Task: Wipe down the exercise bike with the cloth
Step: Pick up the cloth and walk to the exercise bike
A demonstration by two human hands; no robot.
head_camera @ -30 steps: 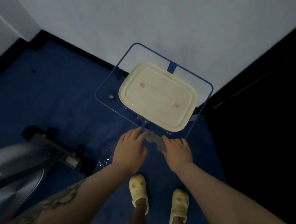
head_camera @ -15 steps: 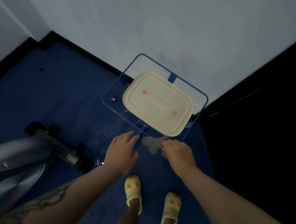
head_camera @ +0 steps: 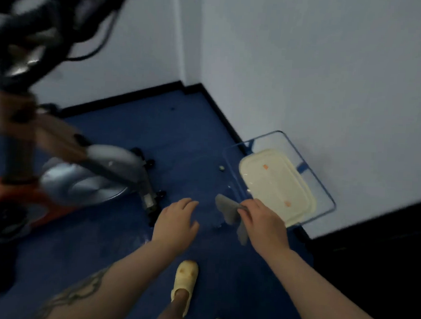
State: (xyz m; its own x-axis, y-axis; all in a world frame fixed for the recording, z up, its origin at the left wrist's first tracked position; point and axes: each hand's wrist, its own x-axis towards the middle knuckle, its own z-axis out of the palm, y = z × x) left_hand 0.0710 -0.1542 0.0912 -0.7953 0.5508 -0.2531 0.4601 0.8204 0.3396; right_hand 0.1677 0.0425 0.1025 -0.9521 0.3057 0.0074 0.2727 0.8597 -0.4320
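- Grey, limp cloth [head_camera: 228, 213] hangs from my right hand [head_camera: 264, 224], pinched between the curled fingers and thumb, with its loose end dangling toward the floor.
- My left hand [head_camera: 176, 219] hovers beside it, apart from the cloth, fingers spread and relaxed, holding nothing.
- Over to the left stands the exercise bike with its silver flywheel and orange frame [head_camera: 80, 181]; its handlebars at the upper left are blurred. It is well apart from both hands.
- Just beyond my right hand sits a clear plastic bin with a blue rim [head_camera: 326, 191], close to the white wall [head_camera: 308, 66], with a cream rectangular lid [head_camera: 277, 185] lying across it.
- Below, on the dark blue carpeted floor [head_camera: 181, 137], I see my pale yellow slippers [head_camera: 184, 281].
- A tattoo marks my left forearm.
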